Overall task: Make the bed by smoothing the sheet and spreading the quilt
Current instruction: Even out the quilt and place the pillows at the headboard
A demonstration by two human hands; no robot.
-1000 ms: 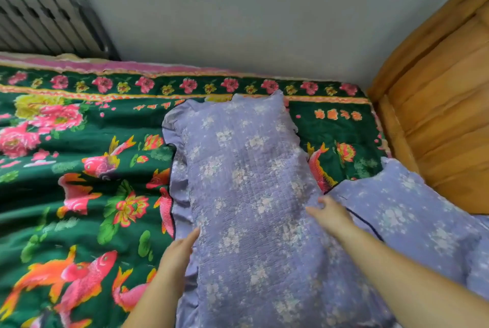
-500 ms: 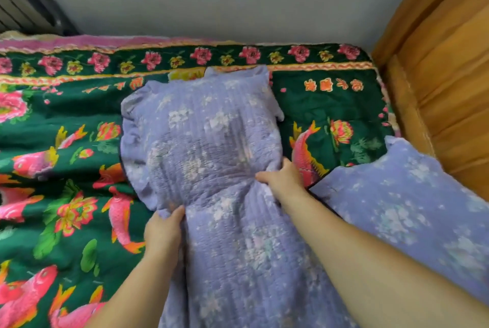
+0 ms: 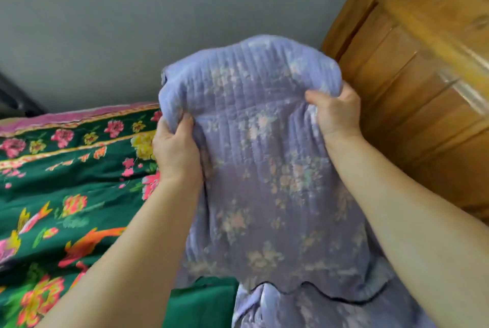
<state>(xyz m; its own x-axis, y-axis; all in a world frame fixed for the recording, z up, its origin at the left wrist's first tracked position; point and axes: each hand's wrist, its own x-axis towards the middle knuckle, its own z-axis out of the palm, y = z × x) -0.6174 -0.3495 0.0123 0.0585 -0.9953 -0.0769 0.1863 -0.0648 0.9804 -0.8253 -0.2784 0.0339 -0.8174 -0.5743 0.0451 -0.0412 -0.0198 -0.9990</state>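
Both hands, left hand (image 3: pixel 176 148) and right hand (image 3: pixel 335 110), clutch the lavender floral quilted pillow (image 3: pixel 264 169) lifted above the green flower-and-fish patterned quilt (image 3: pixel 66 182).

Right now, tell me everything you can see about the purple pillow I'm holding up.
The purple pillow is lilac quilted fabric with faint pale flowers and ribbed stitch lines. It is held upright above the green quilt, in front of the wooden headboard. The left hand and right hand each keep a pinching grip on its sides near the top, bunching the cloth. Its lower edge overlaps similar lilac fabric below.
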